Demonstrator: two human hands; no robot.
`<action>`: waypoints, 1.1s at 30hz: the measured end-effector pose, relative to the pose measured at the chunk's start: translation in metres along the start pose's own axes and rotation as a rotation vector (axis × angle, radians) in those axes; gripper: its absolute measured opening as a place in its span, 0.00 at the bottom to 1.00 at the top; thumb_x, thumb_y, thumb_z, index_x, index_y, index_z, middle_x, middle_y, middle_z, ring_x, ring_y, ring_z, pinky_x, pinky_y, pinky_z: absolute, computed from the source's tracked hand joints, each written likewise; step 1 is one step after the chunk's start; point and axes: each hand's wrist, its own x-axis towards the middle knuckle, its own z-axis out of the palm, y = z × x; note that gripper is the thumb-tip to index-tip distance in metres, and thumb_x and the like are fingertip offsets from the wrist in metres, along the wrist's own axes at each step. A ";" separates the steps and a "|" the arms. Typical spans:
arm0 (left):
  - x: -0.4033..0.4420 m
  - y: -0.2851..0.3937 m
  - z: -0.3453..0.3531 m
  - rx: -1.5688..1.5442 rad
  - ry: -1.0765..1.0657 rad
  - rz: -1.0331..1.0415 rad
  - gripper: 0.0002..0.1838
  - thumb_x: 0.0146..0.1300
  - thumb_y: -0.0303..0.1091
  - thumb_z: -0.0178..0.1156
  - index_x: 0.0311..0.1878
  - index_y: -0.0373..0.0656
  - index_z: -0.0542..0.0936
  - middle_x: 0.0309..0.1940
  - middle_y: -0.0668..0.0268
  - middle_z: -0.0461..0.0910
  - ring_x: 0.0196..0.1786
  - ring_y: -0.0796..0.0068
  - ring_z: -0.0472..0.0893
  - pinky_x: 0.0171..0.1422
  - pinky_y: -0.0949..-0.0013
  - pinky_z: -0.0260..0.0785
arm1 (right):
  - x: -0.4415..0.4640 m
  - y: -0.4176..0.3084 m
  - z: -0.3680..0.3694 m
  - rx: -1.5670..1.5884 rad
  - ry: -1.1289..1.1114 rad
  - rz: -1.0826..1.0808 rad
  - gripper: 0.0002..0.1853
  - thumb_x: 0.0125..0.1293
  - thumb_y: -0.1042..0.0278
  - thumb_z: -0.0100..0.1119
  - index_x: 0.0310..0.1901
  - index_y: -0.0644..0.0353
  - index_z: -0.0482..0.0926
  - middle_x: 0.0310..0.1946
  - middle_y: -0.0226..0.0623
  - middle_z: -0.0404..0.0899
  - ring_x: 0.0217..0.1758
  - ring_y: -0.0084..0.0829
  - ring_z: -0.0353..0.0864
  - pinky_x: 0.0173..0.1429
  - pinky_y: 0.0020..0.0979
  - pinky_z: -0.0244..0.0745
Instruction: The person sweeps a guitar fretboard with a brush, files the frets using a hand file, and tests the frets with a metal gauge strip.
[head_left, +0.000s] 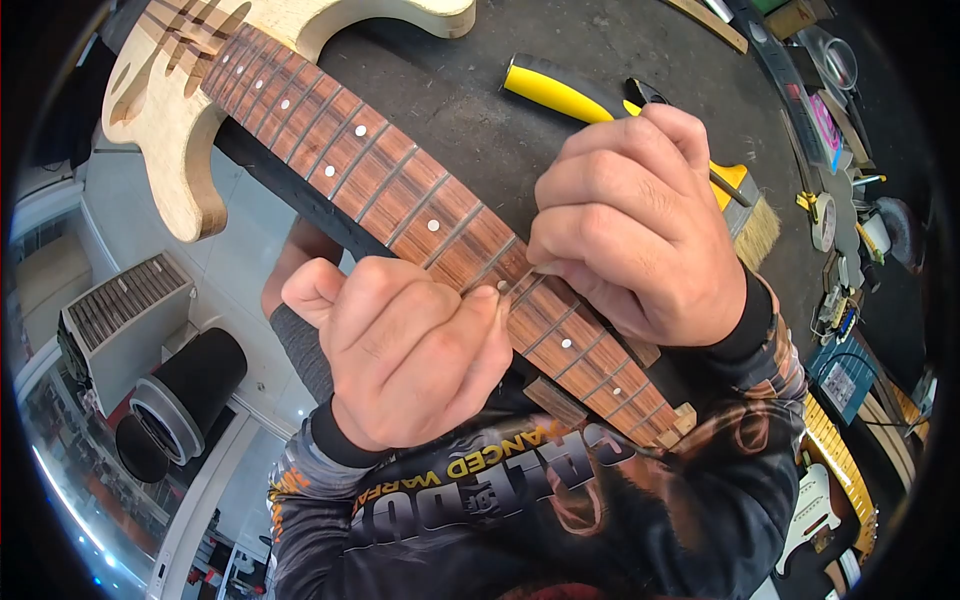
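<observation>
Left hand (410, 350) and right hand (640, 225) close in narrow pinches, their contents too hidden to tell, over the guitar neck, which slants from a pale guitar body (150, 110) at left, its dark wooden fretboard (450, 195) showing between, with a brush (756, 232) right of the hands on the bench (450, 80).

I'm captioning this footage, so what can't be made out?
All in the head view:
Fretboard: partly covered by the left hand and right hand.
Anything pinched in either hand: too small to tell.
Yellow handle: partly behind the right hand.
Guitar body: cut off by the top edge.
</observation>
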 end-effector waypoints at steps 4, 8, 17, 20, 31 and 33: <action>-0.005 0.005 -0.001 -0.069 -0.010 0.003 0.17 0.53 0.24 0.84 0.46 0.46 0.91 0.34 0.73 0.85 0.39 0.68 0.81 0.60 0.54 0.58 | -0.005 -0.009 -0.007 0.010 -0.031 0.018 0.15 0.54 0.64 0.80 0.44 0.47 0.88 0.48 0.27 0.87 0.57 0.39 0.88 0.69 0.48 0.66; -0.004 -0.005 0.006 -0.100 0.043 0.025 0.16 0.51 0.28 0.84 0.44 0.43 0.93 0.35 0.74 0.84 0.38 0.71 0.81 0.58 0.51 0.53 | -0.001 -0.008 -0.006 -0.016 -0.029 0.017 0.15 0.54 0.64 0.80 0.44 0.47 0.88 0.48 0.26 0.87 0.57 0.38 0.88 0.69 0.47 0.65; 0.001 -0.004 0.005 -0.039 0.035 0.020 0.16 0.50 0.25 0.84 0.43 0.45 0.91 0.33 0.73 0.83 0.38 0.69 0.81 0.58 0.52 0.55 | 0.000 0.000 0.001 -0.007 0.030 0.017 0.12 0.58 0.64 0.81 0.43 0.46 0.87 0.46 0.26 0.86 0.57 0.38 0.88 0.70 0.47 0.65; 0.000 0.003 0.002 -0.077 0.002 0.001 0.17 0.50 0.23 0.84 0.44 0.46 0.91 0.34 0.73 0.84 0.39 0.67 0.81 0.59 0.52 0.57 | -0.007 -0.008 -0.004 -0.002 0.014 0.043 0.13 0.57 0.64 0.81 0.42 0.46 0.87 0.46 0.25 0.86 0.58 0.38 0.88 0.70 0.47 0.66; -0.001 -0.003 -0.002 -0.008 0.004 0.011 0.19 0.51 0.21 0.84 0.45 0.48 0.90 0.33 0.72 0.83 0.38 0.66 0.80 0.58 0.54 0.58 | 0.000 -0.003 0.002 -0.080 0.054 -0.026 0.13 0.54 0.64 0.79 0.42 0.46 0.88 0.46 0.25 0.87 0.59 0.38 0.89 0.70 0.48 0.65; -0.003 0.001 0.000 -0.047 0.011 0.004 0.19 0.51 0.21 0.85 0.45 0.48 0.90 0.33 0.72 0.83 0.38 0.66 0.80 0.58 0.54 0.58 | -0.002 -0.007 -0.003 -0.065 0.029 -0.017 0.14 0.53 0.63 0.79 0.42 0.46 0.88 0.46 0.25 0.87 0.59 0.38 0.89 0.70 0.48 0.66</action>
